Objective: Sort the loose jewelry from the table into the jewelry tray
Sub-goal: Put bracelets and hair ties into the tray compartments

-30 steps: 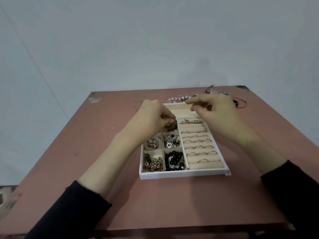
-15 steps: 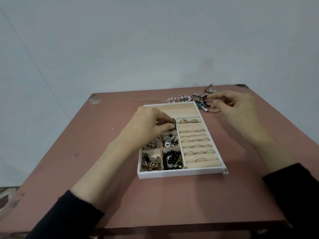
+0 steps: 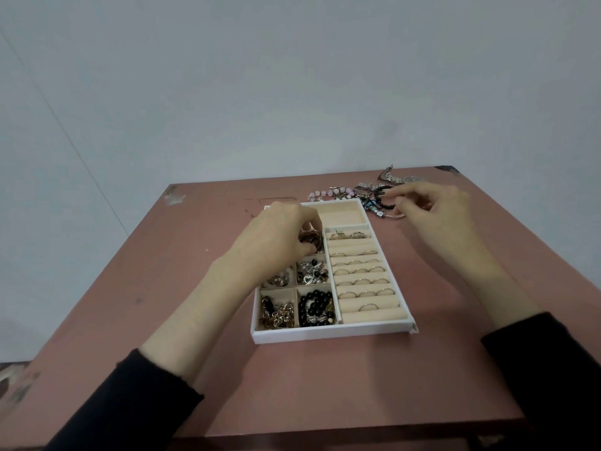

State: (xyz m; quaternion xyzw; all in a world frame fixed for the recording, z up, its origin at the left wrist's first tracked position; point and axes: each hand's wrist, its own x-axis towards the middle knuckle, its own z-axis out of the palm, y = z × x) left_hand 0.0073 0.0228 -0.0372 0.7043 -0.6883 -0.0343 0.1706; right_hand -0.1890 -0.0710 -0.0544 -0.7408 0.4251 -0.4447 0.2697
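Observation:
A white jewelry tray (image 3: 331, 333) lies mid-table, with small compartments of chains and beads on its left and ring rolls on its right. My left hand (image 3: 276, 232) hovers over the upper-left compartment, fingers pinched on a dark brown bracelet (image 3: 85, 241) lying there. My right hand (image 3: 432, 209) is right of the tray's far corner, its fingertips closed on a thin bangle (image 3: 395, 215) at the edge of the loose jewelry pile (image 3: 367, 192). The pile holds pink beads, dark cords and metal pieces.
The reddish table (image 3: 325, 385) ends close behind the pile, against a pale wall. A metal watch strap (image 3: 390, 177) lies near the far right corner. The tray's wide top compartment (image 3: 341, 213) holds nothing.
My right hand moved from above the tray's top to the loose pile at the far right and closed on a bangle. My left hand stayed at the upper-left compartment.

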